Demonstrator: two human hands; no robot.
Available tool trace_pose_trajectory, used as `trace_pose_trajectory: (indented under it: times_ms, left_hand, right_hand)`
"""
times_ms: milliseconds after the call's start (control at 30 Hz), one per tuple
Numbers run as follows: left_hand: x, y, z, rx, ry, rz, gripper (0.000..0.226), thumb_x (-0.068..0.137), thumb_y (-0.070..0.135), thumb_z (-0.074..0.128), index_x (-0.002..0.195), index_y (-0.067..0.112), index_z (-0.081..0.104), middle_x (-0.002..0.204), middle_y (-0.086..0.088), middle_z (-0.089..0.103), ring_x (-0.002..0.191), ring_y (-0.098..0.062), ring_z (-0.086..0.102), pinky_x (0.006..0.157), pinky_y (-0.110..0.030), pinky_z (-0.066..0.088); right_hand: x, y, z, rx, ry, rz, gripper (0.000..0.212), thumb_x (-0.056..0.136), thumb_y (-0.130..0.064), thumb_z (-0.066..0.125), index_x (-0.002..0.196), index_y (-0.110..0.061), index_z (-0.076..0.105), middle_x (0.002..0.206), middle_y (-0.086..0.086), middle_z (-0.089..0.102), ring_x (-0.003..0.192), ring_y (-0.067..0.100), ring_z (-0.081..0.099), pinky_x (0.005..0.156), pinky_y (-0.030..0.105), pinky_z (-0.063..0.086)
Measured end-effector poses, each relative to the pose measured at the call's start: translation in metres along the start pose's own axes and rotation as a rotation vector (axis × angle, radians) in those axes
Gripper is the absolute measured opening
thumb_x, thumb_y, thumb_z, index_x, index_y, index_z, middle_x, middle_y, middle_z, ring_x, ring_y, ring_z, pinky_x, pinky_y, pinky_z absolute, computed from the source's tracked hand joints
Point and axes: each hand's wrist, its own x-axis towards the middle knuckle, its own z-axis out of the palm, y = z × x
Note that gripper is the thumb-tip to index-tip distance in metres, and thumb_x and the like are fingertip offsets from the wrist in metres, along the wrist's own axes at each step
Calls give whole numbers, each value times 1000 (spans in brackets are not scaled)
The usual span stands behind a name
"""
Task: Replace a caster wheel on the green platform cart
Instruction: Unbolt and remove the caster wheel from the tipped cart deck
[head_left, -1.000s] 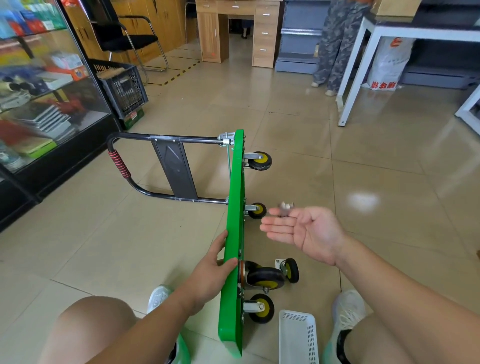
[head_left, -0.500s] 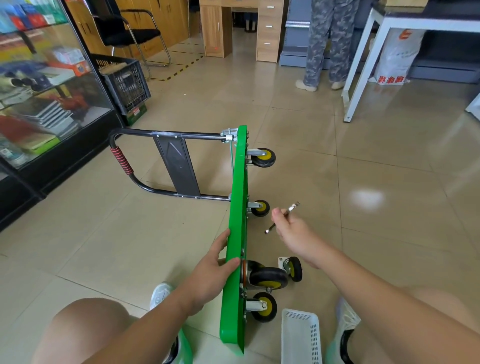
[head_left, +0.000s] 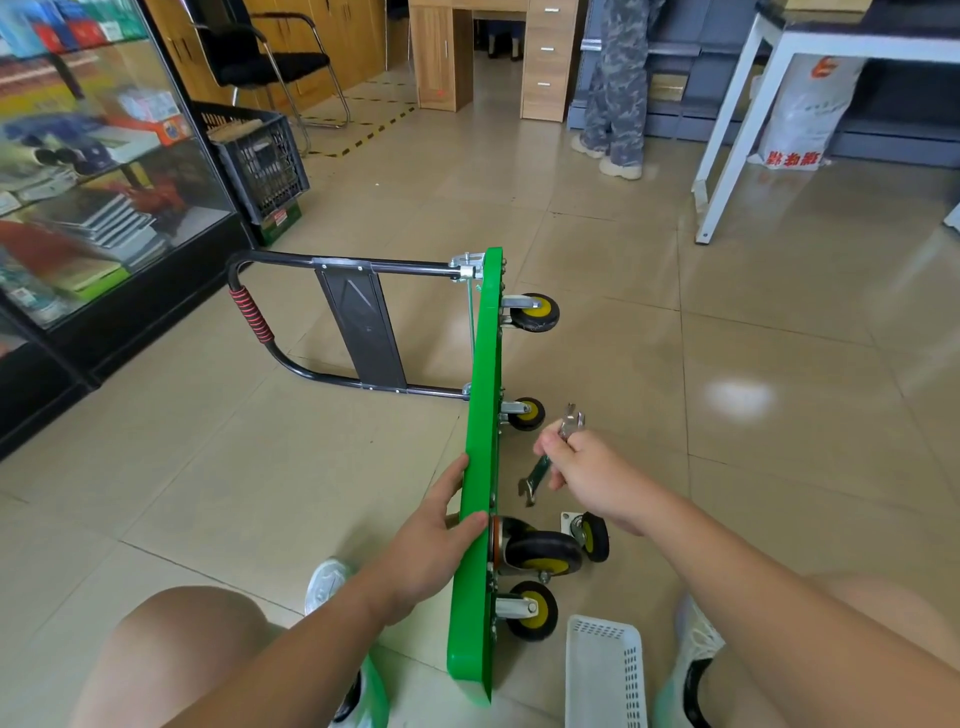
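From the head camera, the green cart (head_left: 480, 467) stands on its long edge on the tiled floor, with its wheels facing right and its folded handle (head_left: 249, 312) lying out to the left. The left hand (head_left: 441, 540) grips the cart's upper edge, thumb on the wheel side and fingers on the far face. The right hand (head_left: 587, 473) is clenched around the middle of a wrench (head_left: 537, 475), held in the air just right of the cart's underside. A loose wheel (head_left: 592, 535) lies on the floor below that hand, beside a mounted wheel (head_left: 543, 553). A white basket (head_left: 605, 670) sits near the right foot.
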Motion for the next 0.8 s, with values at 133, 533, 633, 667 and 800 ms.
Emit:
trace_pose_trajectory:
  times_ms: [133, 533, 633, 667, 800]
  left_hand:
    - [1, -1, -1, 19, 1, 6, 69, 107, 27, 55, 157, 57, 17, 117, 49, 54, 109, -8, 72, 97, -43, 59]
    - [0, 2, 0, 6, 13, -8, 69, 108, 22, 53, 158, 53, 18, 124, 43, 54, 108, -11, 72, 96, -44, 59]
    - [0, 1, -1, 13, 8, -3, 69, 108, 22, 53, 158, 52, 18, 112, 44, 62, 107, -13, 73, 96, -44, 59]
    - [0, 0, -1, 12, 6, -5, 69, 108, 22, 53, 158, 53, 18, 110, 42, 65, 107, -14, 73, 96, -45, 59]
    - [1, 1, -2, 6, -4, -11, 68, 108, 22, 53, 158, 54, 19, 108, 38, 69, 106, -17, 74, 95, -46, 59]
  right_hand:
    - [0, 0, -4, 61, 40, -73, 25, 106, -37, 46, 104, -19, 63, 87, -2, 69, 84, 7, 71, 96, 40, 51]
    - [1, -18, 6, -3, 27, -261, 12, 101, -28, 59, 96, -37, 66, 90, -10, 72, 89, 5, 69, 85, 21, 53]
    - [3, -23, 8, -40, -27, -255, 9, 101, -30, 58, 102, -33, 67, 88, -15, 68, 87, -2, 66, 79, 12, 47]
    - [6, -25, 8, -55, -33, -254, 10, 101, -31, 58, 104, -32, 68, 88, -15, 68, 86, -3, 65, 77, 11, 45]
    - [14, -30, 9, -79, -31, -252, 10, 101, -34, 58, 102, -33, 67, 89, -6, 71, 87, 5, 67, 79, 19, 48]
